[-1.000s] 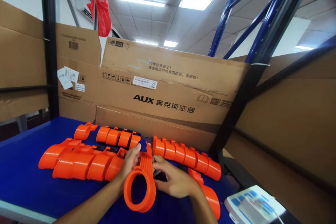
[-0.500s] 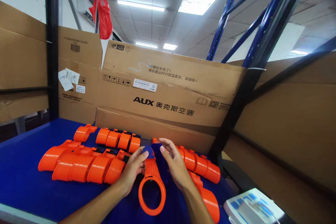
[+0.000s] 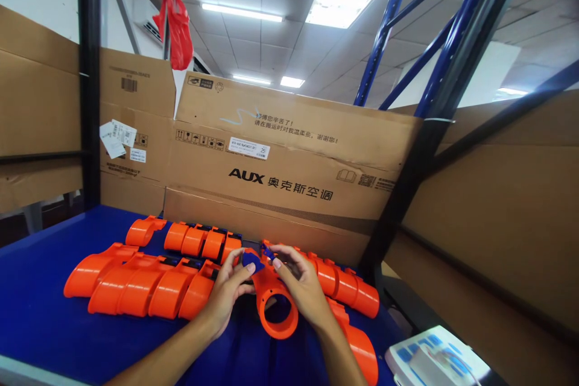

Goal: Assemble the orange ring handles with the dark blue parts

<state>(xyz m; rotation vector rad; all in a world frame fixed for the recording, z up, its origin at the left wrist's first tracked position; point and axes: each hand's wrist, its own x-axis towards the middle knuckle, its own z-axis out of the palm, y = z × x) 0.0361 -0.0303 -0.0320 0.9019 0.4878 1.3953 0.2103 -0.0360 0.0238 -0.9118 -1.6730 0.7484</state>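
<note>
My left hand (image 3: 230, 289) is closed, its thumb on a blue plastic piece (image 3: 251, 259) at the upper end of an orange plastic ring part (image 3: 277, 329). The round opening of that part points toward me, tilted down to the right. My right hand (image 3: 302, 280) is closed in a pinch at a small dark blue clip-like piece (image 3: 268, 251) beside the orange part's upper end. Whether the two blue pieces are joined cannot be seen. Close to my left hand stand rows of similar orange parts (image 3: 166, 294); more orange parts (image 3: 347, 283) stand right of my right hand.
Everything lies on a blue table (image 3: 40, 265). A cardboard wall (image 3: 280, 151) closes off the back, with black posts (image 3: 402, 193) at its sides. At the lower right sits a white device with blue keys (image 3: 434, 353). A red plastic bag (image 3: 175, 30) hangs above.
The orange ring part has turned, its ring swinging up and rightward. The blue piece at my right fingers now shows as a small clip-like shape. Both hands have stayed almost in place.
</note>
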